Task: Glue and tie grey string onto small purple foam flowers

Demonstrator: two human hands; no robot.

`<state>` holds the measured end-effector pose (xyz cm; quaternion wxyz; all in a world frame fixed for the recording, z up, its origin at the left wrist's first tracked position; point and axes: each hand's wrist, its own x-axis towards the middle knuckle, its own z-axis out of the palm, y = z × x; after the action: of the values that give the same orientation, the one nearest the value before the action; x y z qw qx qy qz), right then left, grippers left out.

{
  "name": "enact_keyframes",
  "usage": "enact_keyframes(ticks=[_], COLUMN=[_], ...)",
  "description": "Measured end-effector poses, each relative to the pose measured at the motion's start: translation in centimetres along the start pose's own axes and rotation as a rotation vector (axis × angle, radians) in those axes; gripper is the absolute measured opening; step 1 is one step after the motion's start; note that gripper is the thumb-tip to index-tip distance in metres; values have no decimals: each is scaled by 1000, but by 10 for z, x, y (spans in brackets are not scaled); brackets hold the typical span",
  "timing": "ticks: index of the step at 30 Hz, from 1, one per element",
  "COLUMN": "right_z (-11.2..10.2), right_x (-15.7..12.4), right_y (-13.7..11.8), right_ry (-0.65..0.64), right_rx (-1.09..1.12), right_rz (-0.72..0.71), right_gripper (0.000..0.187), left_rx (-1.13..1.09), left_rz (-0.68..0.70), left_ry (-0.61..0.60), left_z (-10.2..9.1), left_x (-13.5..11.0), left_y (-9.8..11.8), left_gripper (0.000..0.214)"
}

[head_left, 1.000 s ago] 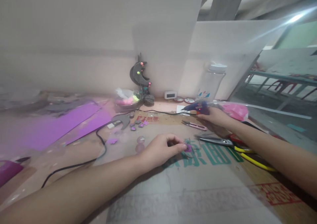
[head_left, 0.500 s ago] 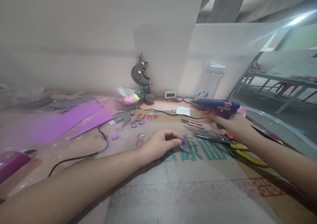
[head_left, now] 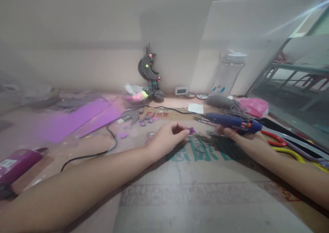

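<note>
Between the thumb and fingers of my left hand (head_left: 171, 137) is a small purple flower (head_left: 191, 130), from which a thin dark cord (head_left: 199, 142) hangs in a curve. My right hand (head_left: 240, 137) is closed around a blue hot glue gun (head_left: 228, 120), whose body lies sideways with the front end toward the left. The two hands are apart, with the flower left of and a little below the gun's front end. Several small purple and grey flower pieces (head_left: 147, 120) lie beyond my left hand, and one flat purple flower (head_left: 122, 135) is farther left.
Purple sheets (head_left: 84, 118) cover the left side. A grey crescent moon ornament (head_left: 149, 67) stands at the back beside a bowl (head_left: 136, 97). Grey yarn (head_left: 223, 102), a clear bottle (head_left: 228, 75) and yellow-handled pliers (head_left: 290, 154) are on the right. A black cable (head_left: 89, 156) crosses the table.
My right hand has brought the glue gun lower and nearer to the flower, uncovering the grey yarn and pink bag. My left hand keeps its pinch on the flower. The view has shifted slightly.
</note>
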<state>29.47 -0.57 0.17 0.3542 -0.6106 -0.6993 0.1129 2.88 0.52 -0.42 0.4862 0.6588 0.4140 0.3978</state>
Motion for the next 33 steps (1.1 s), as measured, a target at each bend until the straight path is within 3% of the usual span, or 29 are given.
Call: enact_keyframes(ticks=[4, 12, 17, 27, 33], right_z=[3, 3, 4, 5, 4], right_x=[-4, -6, -11, -13, -14], right_y=[-1, -7, -14, -16, -21], right_ry=[-114, -31, -99, -126, -165], right_rx=[132, 81, 168, -22, -29], right_rz=[-95, -89, -159, -134, -201], right_gripper=[33, 36, 29, 22, 22], left_rx=[14, -2, 50, 97, 112], left_rz=[-2, 10, -7, -16, -4], left_ry=[0, 14, 57, 75, 73], left_z=[0, 0, -1, -3, -3], left_x=[0, 1, 1, -1, -1], left_y=[1, -1, 1, 4, 2], left_gripper=[17, 18, 18, 25, 18])
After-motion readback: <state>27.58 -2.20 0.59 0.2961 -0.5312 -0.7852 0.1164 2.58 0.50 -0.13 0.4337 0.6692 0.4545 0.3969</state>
